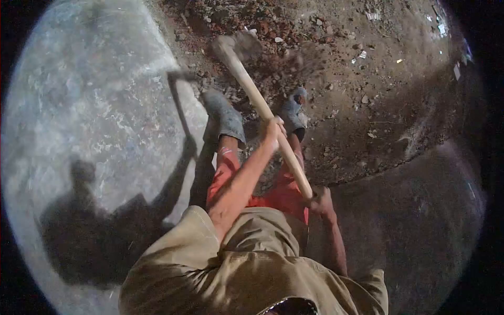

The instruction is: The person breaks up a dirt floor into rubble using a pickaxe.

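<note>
A long-handled hoe slants across in front of me, its pale wooden shaft running from beside my right hip up and to the left. My left hand is wrapped round the middle of the shaft, and my right hand grips its lower end. The dark hoe head, blurred by motion, is beyond my feet and overlaps the loose, reddish-brown soil in this view. Below it are my two feet in grey footwear, one on each side of the shaft.
To the left lies a pale, worn concrete slab, with my shadow and the tool's shadow on it. Stones, rubble and light scraps are scattered over the dirt on the right. A smoother dark surface curves along the lower right.
</note>
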A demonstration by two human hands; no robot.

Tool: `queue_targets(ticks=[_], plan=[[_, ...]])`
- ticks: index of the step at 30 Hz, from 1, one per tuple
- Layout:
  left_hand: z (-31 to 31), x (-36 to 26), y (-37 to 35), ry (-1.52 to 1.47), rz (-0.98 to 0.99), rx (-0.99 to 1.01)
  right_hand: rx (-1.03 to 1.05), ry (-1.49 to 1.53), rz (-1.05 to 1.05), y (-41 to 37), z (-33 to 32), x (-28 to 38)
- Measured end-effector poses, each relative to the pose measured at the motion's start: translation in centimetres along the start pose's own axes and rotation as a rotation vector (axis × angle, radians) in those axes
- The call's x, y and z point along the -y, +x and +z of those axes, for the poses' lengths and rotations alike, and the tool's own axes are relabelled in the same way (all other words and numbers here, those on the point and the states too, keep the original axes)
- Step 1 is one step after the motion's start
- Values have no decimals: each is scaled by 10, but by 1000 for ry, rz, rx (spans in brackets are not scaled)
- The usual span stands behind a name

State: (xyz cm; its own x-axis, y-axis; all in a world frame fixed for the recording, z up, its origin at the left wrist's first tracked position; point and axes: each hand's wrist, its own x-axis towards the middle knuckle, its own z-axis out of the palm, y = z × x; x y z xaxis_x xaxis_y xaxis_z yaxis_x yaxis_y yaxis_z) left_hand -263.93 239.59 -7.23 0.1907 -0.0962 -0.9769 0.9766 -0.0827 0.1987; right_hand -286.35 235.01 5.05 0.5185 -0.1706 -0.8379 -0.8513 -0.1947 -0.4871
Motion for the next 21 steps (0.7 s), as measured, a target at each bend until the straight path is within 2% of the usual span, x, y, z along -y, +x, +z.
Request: queue_targets(ticks=[1,2,3,4,5,7,8,9,11,13,15,16,18,20,21], plan=[[-4,-30,6,19,72,-85,-144,130,-113,30,28,-1],[-27,-48,42,-4,84,-82,-139,165,-181,59,26,30],[-19,-99,24,-36,110,-95,-118,168,-202,92,36,53],[-49,-126,75,-69,166,-44,-96,173,-222,125,46,76],[-56,-165,91,85,239,-157,-75,177,-243,158,56,99],[-81,-239,118,160,358,34,-88,73,-276,218,71,152],[-85,-272,131,328,375,-70,-90,186,-262,241,78,179],[-104,-299,158,364,399,-8,-93,297,-238,260,82,205],[-123,-332,190,487,501,-18,-19,214,-116,291,91,249],[-154,-363,243,357,130,37,43,415,-59,302,105,276],[-163,-371,253,590,191,107,139,486,14,306,105,293],[-175,-370,260,575,174,99,208,583,66,306,108,301],[-194,-384,280,664,197,75,244,593,56,307,114,315],[-197,-408,308,743,260,74,250,581,18,314,117,322],[-195,-418,325,781,294,81,303,658,69,319,125,318]])
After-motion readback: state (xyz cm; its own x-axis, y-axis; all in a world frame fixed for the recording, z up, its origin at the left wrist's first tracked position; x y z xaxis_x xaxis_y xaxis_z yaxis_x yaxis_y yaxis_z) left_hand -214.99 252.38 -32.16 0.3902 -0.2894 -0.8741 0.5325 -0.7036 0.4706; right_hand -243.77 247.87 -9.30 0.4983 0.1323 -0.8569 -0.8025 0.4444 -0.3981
